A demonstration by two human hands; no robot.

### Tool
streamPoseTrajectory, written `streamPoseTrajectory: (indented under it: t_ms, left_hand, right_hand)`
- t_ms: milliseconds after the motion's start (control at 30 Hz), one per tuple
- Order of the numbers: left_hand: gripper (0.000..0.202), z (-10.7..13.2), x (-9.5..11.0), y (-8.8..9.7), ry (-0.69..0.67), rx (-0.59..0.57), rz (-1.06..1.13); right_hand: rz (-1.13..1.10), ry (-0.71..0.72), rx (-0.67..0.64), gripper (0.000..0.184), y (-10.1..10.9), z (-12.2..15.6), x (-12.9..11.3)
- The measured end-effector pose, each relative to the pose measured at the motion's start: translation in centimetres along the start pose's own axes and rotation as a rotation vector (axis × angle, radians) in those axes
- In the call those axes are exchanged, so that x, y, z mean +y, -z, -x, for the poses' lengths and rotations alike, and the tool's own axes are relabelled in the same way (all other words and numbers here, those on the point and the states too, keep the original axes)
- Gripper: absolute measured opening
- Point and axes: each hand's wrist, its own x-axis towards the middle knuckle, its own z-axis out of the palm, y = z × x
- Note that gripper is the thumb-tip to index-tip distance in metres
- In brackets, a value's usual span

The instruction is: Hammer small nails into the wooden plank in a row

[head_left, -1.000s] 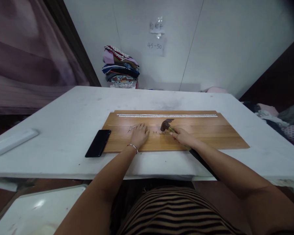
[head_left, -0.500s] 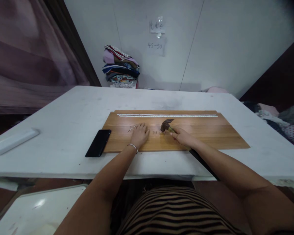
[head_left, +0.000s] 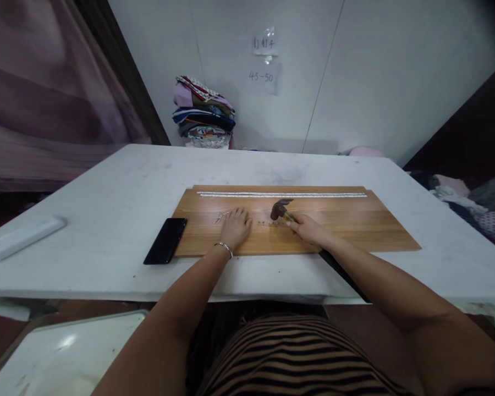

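A wooden board lies flat on the white table. My left hand rests on it with fingers stretched out, next to a small pile of loose nails. Wrapped round the handle of a claw hammer is my right hand. The hammer's head hangs just above a short row of nails standing in the board, between my two hands. Whether the head touches a nail, I cannot tell. The handle's black end runs back under my right forearm.
A black phone overlaps the board's left end. Two white strips run along the board's far edge. A white elongated object lies at the table's left. Folded cloths are stacked behind the table, against the wall.
The hammer head has risen very slightly above the nails. My left hand has stayed in place on the board.
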Motion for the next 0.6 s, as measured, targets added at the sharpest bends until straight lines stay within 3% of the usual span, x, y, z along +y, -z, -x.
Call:
streamPoseTrajectory:
  t_ms: [600]
  left_hand:
    - [0.031,0.01,-0.06,-0.05,0.011,0.002,0.0]
  right_hand:
    - [-0.008,0.004,-0.016,0.013,0.0,0.02,-0.12]
